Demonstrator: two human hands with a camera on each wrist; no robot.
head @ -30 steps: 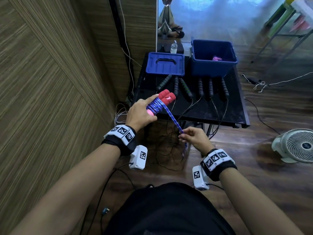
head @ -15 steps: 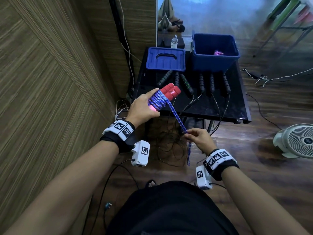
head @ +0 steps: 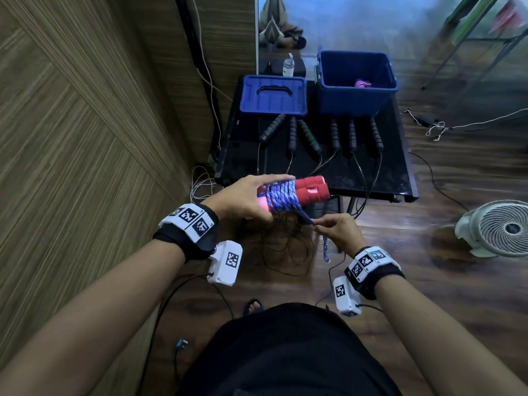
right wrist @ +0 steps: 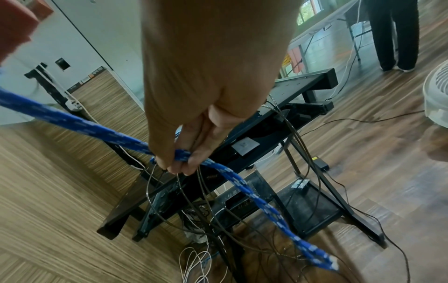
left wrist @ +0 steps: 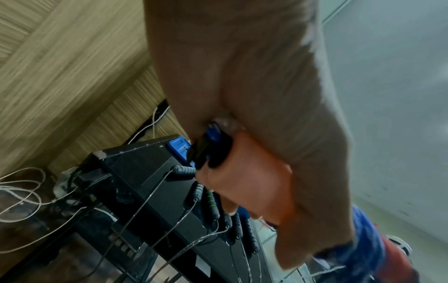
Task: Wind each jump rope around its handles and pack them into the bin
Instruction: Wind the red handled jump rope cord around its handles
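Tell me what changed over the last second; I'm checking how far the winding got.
The right hand came up closer to the red handles, so the stretch of blue rope between them is shorter; a short tail hangs below. The left hand turned the handles flatter. Both hands kept their hold; the bin and black handles stayed put.

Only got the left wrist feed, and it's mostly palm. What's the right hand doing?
Observer: The right hand pinches the blue rope near its free end; a short tail hangs below.
Operator: How much is wound?
Observer: Head view shows many turns around the red handles, which the left hand grips.
Operator: Bin state?
Observer: The blue bin is open with one pink bundle inside; the lid lies beside it.
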